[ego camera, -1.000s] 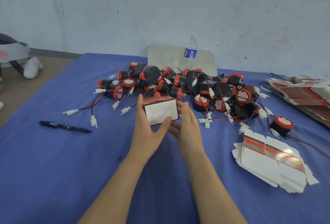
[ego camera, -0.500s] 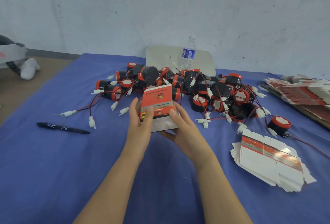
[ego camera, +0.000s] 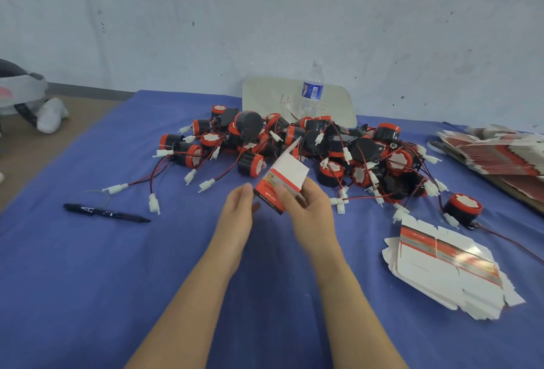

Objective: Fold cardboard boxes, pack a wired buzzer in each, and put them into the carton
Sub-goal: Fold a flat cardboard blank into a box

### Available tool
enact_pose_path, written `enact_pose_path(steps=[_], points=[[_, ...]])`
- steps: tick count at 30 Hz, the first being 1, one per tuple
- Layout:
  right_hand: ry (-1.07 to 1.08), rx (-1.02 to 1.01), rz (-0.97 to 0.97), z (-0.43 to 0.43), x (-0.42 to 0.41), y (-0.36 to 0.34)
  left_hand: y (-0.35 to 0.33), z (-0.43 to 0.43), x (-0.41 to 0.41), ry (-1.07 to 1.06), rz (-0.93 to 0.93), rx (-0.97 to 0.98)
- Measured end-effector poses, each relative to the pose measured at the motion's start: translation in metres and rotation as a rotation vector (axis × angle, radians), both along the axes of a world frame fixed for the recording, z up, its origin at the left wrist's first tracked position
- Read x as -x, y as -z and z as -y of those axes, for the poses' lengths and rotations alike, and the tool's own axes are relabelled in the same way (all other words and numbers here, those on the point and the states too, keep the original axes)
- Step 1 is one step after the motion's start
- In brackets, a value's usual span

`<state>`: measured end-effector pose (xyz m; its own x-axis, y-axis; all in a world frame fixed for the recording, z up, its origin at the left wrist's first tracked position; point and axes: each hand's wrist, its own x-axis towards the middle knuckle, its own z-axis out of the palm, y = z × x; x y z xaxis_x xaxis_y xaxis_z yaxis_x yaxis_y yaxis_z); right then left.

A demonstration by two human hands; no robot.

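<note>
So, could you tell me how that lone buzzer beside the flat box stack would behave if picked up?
Probably rigid: the lone buzzer looks like hard plastic. Its red wire would likely trail and could snag the flat box stack. Its round body might roll if tipped sideways.

- The left hand (ego camera: 237,212) and the right hand (ego camera: 310,211) are bare, with nothing worn on fingers or wrists.
- Both forearms are bare along the whole length in view.
- Wrists are slim, fingers long.
</note>
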<state>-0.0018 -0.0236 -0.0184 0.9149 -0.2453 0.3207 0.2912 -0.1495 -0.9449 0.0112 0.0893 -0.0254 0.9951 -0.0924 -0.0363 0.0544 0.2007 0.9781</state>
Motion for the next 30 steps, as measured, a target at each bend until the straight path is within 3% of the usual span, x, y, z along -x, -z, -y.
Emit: enact_pose_path(steps=[3,5,7,8,11,13,16,18,22,24,27,30], points=[[0.256,0.539,0.090,-0.017,0.002,0.007,-0.005,0.007,0.003,-0.015,0.041,0.106],[0.289,0.922,0.086,-0.024,0.003,0.011,-0.004,0.008,0.004,-0.029,0.118,-0.008],[0.248,1.124,-0.031,-0.028,0.004,0.015,0.002,0.006,0.001,-0.058,0.153,-0.137],[0.189,1.126,-0.044,-0.028,0.005,0.014,0.004,0.004,0.000,-0.063,0.162,-0.164],[-0.029,0.955,0.017,-0.026,0.010,0.007,0.006,-0.002,-0.006,-0.158,0.171,-0.187],[-0.065,0.697,0.050,-0.022,0.010,0.002,0.006,-0.011,-0.011,-0.257,0.151,-0.138],[0.217,0.323,0.213,-0.013,0.006,-0.001,0.006,-0.016,-0.013,-0.350,0.192,-0.196],[0.338,0.185,0.194,-0.012,0.004,-0.002,0.006,-0.013,-0.011,-0.373,0.225,-0.282],[0.106,0.017,0.015,-0.011,0.001,0.001,0.003,-0.004,-0.003,-0.330,0.351,-0.419],[0.095,0.043,-0.008,-0.013,0.001,0.000,0.000,-0.002,0.002,-0.315,0.405,-0.425],[0.147,-0.041,-0.098,-0.017,0.002,-0.001,-0.005,0.001,0.008,-0.285,0.427,-0.336],[0.100,-0.115,-0.234,-0.016,0.001,-0.003,-0.005,0.002,0.007,-0.281,0.335,-0.214]])
